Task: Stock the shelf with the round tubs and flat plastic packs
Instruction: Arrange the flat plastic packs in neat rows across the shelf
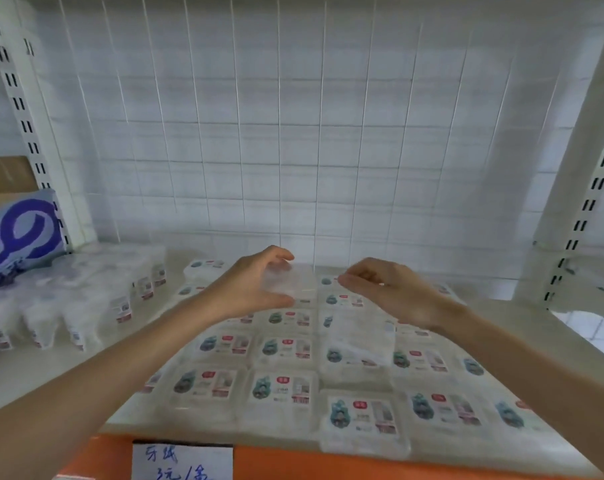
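Several flat clear plastic packs (pixel 283 348) with teal and red labels lie in rows across the shelf (pixel 68 368). My left hand (pixel 255 285) grips one clear flat pack (pixel 288 280) between thumb and fingers, holding it over the back rows. My right hand (pixel 390 292) hovers just to its right with fingers curled, fingertips pinched together near the pack's edge; whether they touch it is unclear. Shrink-wrapped bundles of round tubs (pixel 68 299) sit at the left of the shelf.
A blue-and-white wrapped package (pixel 20 237) and a cardboard box (pixel 6 174) stand at the far left. White slotted uprights (pixel 23 109) and a wire grid back panel (pixel 293 133) frame the shelf. An orange front strip carries a handwritten price tag (pixel 182 460).
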A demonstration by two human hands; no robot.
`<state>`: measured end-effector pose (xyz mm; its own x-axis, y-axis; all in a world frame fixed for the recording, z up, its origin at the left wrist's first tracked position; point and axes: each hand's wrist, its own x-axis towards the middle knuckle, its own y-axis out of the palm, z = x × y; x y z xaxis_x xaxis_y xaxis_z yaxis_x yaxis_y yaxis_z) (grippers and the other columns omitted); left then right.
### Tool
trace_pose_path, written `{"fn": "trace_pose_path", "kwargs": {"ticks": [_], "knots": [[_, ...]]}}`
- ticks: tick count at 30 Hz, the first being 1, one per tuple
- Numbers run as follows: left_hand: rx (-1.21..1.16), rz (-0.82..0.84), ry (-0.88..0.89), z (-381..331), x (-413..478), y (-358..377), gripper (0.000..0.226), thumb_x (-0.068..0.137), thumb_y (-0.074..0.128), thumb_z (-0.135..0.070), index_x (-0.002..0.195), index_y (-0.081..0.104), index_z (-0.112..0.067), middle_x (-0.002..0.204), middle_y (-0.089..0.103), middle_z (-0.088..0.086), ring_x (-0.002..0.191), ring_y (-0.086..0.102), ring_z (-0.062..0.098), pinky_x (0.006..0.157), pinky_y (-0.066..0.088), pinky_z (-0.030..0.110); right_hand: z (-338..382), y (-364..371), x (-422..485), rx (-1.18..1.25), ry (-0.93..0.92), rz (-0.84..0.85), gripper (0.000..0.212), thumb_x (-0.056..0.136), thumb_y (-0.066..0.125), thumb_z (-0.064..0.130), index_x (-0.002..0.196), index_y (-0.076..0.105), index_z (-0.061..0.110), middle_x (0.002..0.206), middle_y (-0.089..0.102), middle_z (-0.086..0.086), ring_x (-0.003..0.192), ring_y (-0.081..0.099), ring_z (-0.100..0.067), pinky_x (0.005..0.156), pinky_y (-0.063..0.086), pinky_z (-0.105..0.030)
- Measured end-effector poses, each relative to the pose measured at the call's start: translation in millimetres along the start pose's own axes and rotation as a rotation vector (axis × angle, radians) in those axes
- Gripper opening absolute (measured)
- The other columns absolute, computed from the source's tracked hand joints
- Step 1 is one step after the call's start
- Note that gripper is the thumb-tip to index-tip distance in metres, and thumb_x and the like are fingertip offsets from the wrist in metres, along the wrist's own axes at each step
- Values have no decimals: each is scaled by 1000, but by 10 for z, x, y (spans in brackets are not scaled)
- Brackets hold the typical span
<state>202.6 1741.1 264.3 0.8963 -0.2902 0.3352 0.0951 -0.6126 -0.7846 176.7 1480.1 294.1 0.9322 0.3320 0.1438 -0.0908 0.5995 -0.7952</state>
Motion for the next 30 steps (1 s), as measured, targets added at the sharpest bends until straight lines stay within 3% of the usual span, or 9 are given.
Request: {"fn": "trace_pose_path", "kwargs": {"ticks": [4,6,9,12,15,17,21,25,30], "knots": [[-28,24,20,-15,160,60,71,75,83,-35,135,45,-30,128,55,-16,120,47,-3,95,33,16,66,124,463,171,129,-32,55,95,49,56,111,65,5,109,65,-20,88,57,-19,93,49,-41],[-45,15,45,-44,222,95,70,75,83,-34,135,46,-27,129,56,-15,121,47,-3,96,32,14,37,267,672,307,224,-14,57,95,47,58,105,65,5,100,64,-9,89,56,-17,92,48,-39],[-81,15,62,-69,293,149,68,76,83,-28,134,48,-27,131,55,-14,122,48,-2,99,39,19,32,428,828,370,309,-7,63,95,44,62,99,66,4,90,60,-6,78,52,-19,76,42,-31],[-86,13,96,-88,355,164,66,79,81,-25,135,47,-29,136,51,-13,123,46,-3,82,46,19,-25,454,828,492,234,-65,48,98,48,53,92,66,9,82,56,-3,68,46,-15,66,38,-27],[-92,-15,108,-65,390,184,74,77,82,-35,139,41,-34,141,44,-16,125,38,-6,98,34,17,-123,394,821,594,143,-106,40,95,57,47,85,66,10,68,50,0,61,43,-14,63,36,-28],[-187,-47,53,-34,365,220,71,77,80,-43,137,43,-36,132,45,-22,118,41,-10,95,34,14,-163,382,808,639,138,-111,40,93,61,46,89,70,7,65,51,2,59,44,-12,62,38,-27],[-403,-193,-76,43,340,261,30,97,51,-46,117,61,-26,110,61,-17,99,57,-8,76,40,11,-202,381,796,650,101,-117,42,92,65,42,103,68,2,79,57,-2,70,51,-13,66,42,-25],[-624,-292,-218,56,378,224,41,104,38,-41,102,67,-12,79,67,1,61,61,8,59,45,24,-203,398,787,751,-9,-60,27,93,65,30,112,70,11,95,67,-5,88,63,-18,78,51,-29],[-559,-341,-317,32,327,179,46,101,37,-51,89,65,-16,66,65,1,48,49,12,52,39,28,-185,422,756,783,-115,4,29,92,65,20,120,68,12,116,70,-11,110,66,-24,98,53,-41]]}}
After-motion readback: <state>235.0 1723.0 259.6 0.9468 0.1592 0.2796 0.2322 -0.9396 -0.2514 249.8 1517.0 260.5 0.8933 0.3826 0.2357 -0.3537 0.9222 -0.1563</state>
